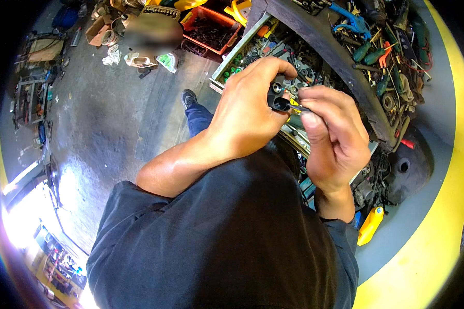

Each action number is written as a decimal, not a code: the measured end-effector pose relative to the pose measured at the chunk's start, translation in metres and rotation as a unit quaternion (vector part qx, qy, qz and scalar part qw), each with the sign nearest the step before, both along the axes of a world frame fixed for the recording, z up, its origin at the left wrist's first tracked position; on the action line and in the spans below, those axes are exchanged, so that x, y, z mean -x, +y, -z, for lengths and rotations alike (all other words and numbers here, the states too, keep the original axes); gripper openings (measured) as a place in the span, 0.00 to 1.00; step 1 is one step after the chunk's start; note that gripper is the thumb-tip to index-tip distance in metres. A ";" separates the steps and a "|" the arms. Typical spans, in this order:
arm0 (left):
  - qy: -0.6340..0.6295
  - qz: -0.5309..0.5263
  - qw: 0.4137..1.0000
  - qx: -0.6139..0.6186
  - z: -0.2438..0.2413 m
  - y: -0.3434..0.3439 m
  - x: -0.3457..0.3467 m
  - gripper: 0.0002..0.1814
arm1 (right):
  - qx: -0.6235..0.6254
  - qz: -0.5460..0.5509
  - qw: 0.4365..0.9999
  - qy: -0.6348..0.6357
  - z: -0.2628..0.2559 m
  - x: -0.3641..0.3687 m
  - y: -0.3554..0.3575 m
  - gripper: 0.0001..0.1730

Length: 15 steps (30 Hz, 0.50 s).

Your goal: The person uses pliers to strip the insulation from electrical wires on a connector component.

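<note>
My left hand grips a small black part with two round openings, one of them lined with metal. Close to its right side, my right hand pinches a thin dark rod-like tool between thumb and fingers. The rod's far end reaches the lower opening; how deep it goes I cannot tell. Both hands are above an open metal drawer full of loose small parts. Behind my fingers, part of the drawer's contents is hidden.
A cluttered tray top with screwdrivers and a blue tool lies at the upper right. An orange bin of small dark parts stands beyond the drawer. Plastic jugs stand on the concrete floor. A yellow object lies at the right.
</note>
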<state>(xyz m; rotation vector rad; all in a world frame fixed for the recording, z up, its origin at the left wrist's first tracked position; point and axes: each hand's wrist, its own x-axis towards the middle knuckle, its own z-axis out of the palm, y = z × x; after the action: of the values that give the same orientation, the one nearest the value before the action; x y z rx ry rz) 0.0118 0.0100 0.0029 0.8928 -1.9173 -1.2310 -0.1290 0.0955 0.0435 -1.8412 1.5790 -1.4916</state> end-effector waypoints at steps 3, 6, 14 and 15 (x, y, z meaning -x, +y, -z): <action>0.005 0.007 1.000 0.004 -0.001 0.001 -0.001 0.24 | -0.013 -0.006 0.998 0.064 0.000 0.000 -0.001 0.09; 0.005 0.005 1.000 0.015 0.002 0.001 -0.001 0.24 | -0.001 -0.004 0.996 0.089 0.003 -0.003 -0.002 0.11; -0.006 0.003 1.000 0.016 0.002 0.001 -0.004 0.23 | 0.014 -0.008 0.994 0.110 0.007 -0.002 -0.005 0.11; -0.006 0.004 1.000 0.011 0.002 0.000 -0.004 0.23 | 0.019 -0.009 0.994 0.106 0.009 -0.001 -0.005 0.11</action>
<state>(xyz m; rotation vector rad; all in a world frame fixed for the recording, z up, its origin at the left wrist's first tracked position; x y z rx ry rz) 0.0162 0.0104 0.0009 0.8829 -1.9424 -1.2089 -0.1276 0.0904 0.0349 -2.0901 1.6300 -1.3659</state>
